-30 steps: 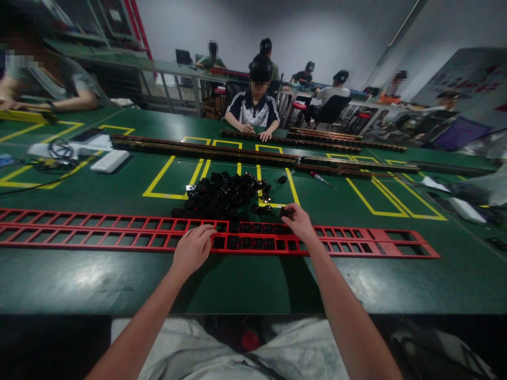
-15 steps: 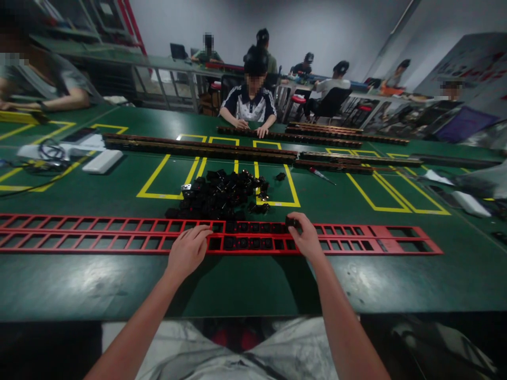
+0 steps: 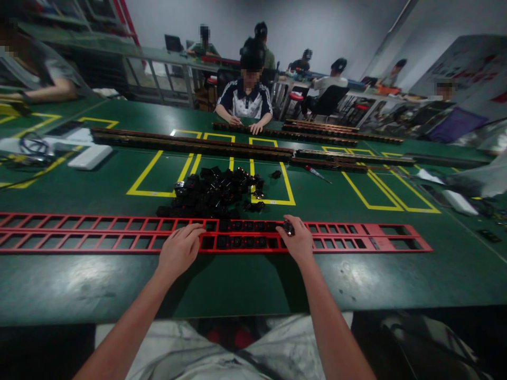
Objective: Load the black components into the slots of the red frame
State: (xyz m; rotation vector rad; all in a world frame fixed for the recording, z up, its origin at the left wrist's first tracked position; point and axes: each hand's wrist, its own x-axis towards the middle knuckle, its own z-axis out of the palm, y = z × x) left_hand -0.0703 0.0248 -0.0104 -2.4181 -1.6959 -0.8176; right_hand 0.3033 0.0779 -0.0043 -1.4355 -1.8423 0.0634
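Frame (image 3: 237, 233) lies flat on the bench (image 3: 119, 285), my left hand (image 3: 181, 245) laid over it (can't tell if gripping), my right hand (image 3: 298, 240) still pinching a black part (image 3: 289, 228) at the upper row, now turned shiny side out, so reoriented, not let go.

The left hand (image 3: 180, 248) rests on the red frame (image 3: 374, 231), which lies lengthwise on the green table (image 3: 253, 285). The right hand (image 3: 297, 240) grips a small dark component (image 3: 289, 228) (metal glints on its surface) at the frame. Between the hands, black modules (image 3: 237, 241) occupy openings in both rows. A heap of loose black parts (image 3: 209, 194) lies just beyond the frame. Farther back: long dark bars (image 3: 190, 145), a screwdriver (image 3: 318, 174) and a seated co-worker (image 3: 245, 103).
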